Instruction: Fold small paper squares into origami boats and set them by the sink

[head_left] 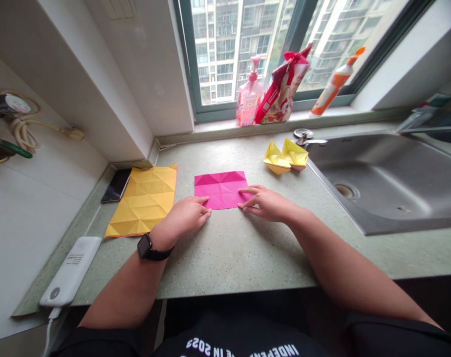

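Observation:
A folded sheet of pink origami paper (221,191) lies on the counter in front of me, marked with crease lines and a darker band along its far edge. My left hand (186,215), with a black watch on the wrist, grips the near left corner of the paper between thumb and fingers. At the right edge, my right hand (264,202) has its index finger lying on the paper and its thumb and other fingertips at the near corner. Left of the pink paper are creased yellow sheets (147,193). Folded yellow paper shapes (285,157) stand at the back right.
A phone (116,185) and a white power bank (72,270) with a cable lie on the left. The steel sink (389,173) is on the right. On the windowsill stand a pink pump bottle (248,99), a red bag (283,91) and an orange-white bottle (333,89).

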The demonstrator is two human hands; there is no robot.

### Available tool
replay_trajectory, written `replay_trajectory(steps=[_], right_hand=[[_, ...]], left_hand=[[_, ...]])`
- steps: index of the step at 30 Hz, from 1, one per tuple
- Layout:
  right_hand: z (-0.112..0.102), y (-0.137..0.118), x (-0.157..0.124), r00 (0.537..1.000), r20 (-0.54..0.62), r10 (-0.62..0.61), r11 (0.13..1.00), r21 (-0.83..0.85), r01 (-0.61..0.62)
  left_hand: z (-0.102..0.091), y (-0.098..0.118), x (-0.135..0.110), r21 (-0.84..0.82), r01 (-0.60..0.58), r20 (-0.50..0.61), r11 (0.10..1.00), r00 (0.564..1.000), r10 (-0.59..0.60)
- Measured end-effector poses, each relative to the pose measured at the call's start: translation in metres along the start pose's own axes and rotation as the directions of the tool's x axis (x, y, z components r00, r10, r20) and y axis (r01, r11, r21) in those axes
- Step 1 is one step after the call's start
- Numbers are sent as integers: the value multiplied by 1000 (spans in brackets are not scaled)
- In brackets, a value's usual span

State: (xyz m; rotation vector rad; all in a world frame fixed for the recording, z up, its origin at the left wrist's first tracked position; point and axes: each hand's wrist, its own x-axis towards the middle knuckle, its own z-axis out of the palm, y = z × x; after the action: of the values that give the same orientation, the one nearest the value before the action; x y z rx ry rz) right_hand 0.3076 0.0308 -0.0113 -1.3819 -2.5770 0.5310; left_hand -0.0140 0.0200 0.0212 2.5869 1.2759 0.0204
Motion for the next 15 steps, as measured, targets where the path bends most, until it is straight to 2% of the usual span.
replay_trajectory(steps=[3, 5, 8, 10, 12, 15], right_hand=[[-11, 14, -8, 994, 74, 77, 997, -18, -75], [-16, 21, -11, 991, 104, 84, 996, -23, -82], [-15, 31, -10, 995, 49, 81, 997, -21, -80], [-9, 37, -6, 992, -76, 100, 994, -40, -103], [-1, 43, -2, 972, -209, 106, 991, -59, -120], [11, 48, 1, 954, -286, 91, 993, -44, -108]], left_hand=[[-10, -2, -3, 53, 91, 23, 994, 996, -92], [-13, -6, -3, 88, 142, 16, 986, 989, -144], [-9, -10, 0, 103, 185, -89, 977, 980, -176], [-2, -11, 4, 85, 141, -202, 986, 972, -121], [9, -9, 9, 46, 36, -281, 998, 959, -22], [26, -1, 16, -31, -98, -344, 995, 935, 82]])
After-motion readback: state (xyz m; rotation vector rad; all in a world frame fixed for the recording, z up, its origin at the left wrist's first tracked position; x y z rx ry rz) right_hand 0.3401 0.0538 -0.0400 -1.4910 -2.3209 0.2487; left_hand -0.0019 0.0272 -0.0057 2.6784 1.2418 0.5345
